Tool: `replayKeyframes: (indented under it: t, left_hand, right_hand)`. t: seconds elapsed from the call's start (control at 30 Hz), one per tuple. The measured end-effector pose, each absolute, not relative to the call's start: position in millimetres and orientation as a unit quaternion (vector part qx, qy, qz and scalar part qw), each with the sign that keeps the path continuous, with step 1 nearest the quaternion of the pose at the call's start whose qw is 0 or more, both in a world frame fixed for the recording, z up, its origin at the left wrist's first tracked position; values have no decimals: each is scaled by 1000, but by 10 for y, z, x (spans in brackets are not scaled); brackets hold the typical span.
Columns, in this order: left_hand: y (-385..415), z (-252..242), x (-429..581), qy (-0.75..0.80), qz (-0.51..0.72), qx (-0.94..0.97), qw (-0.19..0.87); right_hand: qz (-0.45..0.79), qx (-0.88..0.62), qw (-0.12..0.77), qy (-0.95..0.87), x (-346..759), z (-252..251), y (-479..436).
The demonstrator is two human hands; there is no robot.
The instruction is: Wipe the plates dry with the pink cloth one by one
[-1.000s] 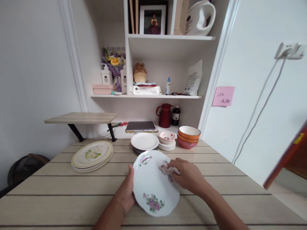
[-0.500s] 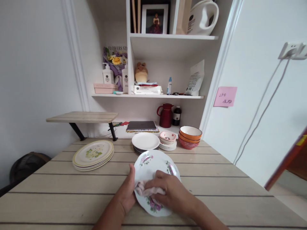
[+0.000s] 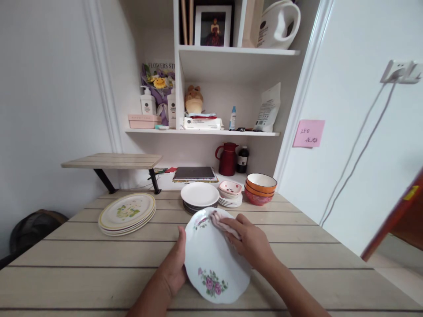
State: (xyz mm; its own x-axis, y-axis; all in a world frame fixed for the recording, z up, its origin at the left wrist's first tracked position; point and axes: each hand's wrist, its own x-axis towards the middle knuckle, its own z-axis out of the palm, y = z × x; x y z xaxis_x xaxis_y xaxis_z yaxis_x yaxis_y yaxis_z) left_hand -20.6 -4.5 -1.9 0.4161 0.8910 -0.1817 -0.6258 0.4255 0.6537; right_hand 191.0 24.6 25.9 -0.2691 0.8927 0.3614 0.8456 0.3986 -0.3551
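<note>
A white plate (image 3: 211, 253) with purple flowers and a wavy rim is tilted up over the table, its face toward me. My left hand (image 3: 175, 264) grips its left rim, thumb along the edge and the other fingers hidden behind. In my right hand (image 3: 249, 240) is a bunched pale pink cloth (image 3: 224, 222), pressed on the upper right part of the plate near the rim. Just behind stands a stack of plates with a white plate (image 3: 200, 194) on top and dark ones underneath.
Oval plates (image 3: 127, 211) with a yellow rim are stacked at the left. Small dishes (image 3: 230, 193) and orange and red bowls (image 3: 261, 188) stand at the back right. A red jug (image 3: 227, 159) and a dark bottle (image 3: 243, 160) are behind. A raised wooden shelf (image 3: 112, 161) overhangs the back left.
My right hand has moved the cloth from the plate's left middle up to its upper right, uncovering the middle. My left hand keeps its hold on the rim.
</note>
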Motion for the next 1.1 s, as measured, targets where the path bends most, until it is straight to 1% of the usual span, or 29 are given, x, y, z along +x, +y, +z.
replayKeyframes:
  t: [0.13,0.2,0.4,0.53,0.73,0.9,1.1]
  left_hand:
    - [-21,-57,-229,275,469,246,803]
    - [-13,-67,-236,273,467,248,804]
    - [9,-117,-235,244,478,278,797]
    - [61,-159,-228,206,474,285,807]
    - [63,-126,-210,179,445,280,832]
    - [-7,-53,-177,205,449,257,831]
    - [-34,-48,-171,222,450,268,822]
  right_hand:
    - [35,-564,243,-789,2031,324,261]
    - [49,-549,229,-803,2068,364,240]
    - [184,-374,166,-894,1982,428,76]
    - [230,-321,177,-902,1783,408,-32]
    - [197,-337,210,-897,1611,360,-75]
    - [178,-370,256,-875,1567,364,-63]
    - [84,-420,261,-865,1514,293,-2]
